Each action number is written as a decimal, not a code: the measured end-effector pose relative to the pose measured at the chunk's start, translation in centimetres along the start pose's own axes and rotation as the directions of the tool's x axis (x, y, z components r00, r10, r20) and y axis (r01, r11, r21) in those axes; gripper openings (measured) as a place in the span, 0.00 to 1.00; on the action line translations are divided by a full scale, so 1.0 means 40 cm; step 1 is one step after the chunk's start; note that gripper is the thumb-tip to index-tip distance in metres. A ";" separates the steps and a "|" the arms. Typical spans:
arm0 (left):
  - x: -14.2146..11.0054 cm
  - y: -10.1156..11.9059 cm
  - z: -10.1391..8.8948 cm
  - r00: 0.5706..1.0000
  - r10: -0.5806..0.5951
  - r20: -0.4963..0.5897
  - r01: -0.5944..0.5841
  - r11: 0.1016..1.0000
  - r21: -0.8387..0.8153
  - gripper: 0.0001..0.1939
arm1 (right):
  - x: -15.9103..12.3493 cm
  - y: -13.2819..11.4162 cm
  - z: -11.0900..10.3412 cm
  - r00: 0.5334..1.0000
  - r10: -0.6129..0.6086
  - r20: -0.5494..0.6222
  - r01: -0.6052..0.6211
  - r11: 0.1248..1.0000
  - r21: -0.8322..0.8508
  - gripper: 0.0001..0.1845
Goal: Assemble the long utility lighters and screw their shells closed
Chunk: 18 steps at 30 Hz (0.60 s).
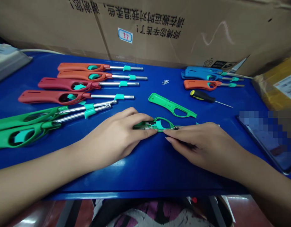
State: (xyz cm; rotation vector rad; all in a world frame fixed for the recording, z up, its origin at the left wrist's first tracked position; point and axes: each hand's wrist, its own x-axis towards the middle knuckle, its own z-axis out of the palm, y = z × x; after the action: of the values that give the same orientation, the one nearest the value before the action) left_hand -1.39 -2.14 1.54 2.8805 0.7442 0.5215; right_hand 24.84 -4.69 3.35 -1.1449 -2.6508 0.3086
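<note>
An opened green gas lighter (164, 123) lies on the blue table in front of me, its teal trigger and inner parts showing. My left hand (126, 129) grips its handle end between thumb and fingers. At the other end, my right hand (197, 138) has its fingers closed around the start of the metal tube, by a small dark part. What exactly those fingertips pinch is partly hidden. Just beyond the hands rests the loose green half-shell (169, 103) of the handle, apart from both.
Assembled lighters in green (29, 132), red (65, 85) and orange (81, 66) lie left; blue lighters (199, 72) and an orange one lie right, beside a screwdriver (204, 96). Small springs (165, 82) sit mid-table. A cardboard box (145, 41) stands behind; a phone (265, 142) lies right.
</note>
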 end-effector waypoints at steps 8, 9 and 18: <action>-0.003 0.004 -0.001 1.000 0.001 0.023 -0.001 1.000 0.019 0.19 | -0.004 -0.010 0.012 0.999 -0.009 -0.034 0.010 1.000 0.011 0.13; -0.004 0.005 -0.001 1.000 -0.002 0.024 0.001 1.000 0.018 0.19 | -0.004 -0.010 0.011 0.999 -0.014 -0.039 0.014 1.000 0.011 0.13; -0.009 0.006 -0.002 1.000 -0.003 0.021 0.003 1.000 0.027 0.19 | -0.005 -0.010 0.009 1.000 0.001 -0.026 -0.001 1.000 -0.016 0.12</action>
State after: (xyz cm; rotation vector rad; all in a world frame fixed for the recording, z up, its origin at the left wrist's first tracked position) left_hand -1.60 -2.53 1.55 2.9047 0.7581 0.4831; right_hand 24.59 -5.15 3.10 -1.1475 -2.6352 0.2708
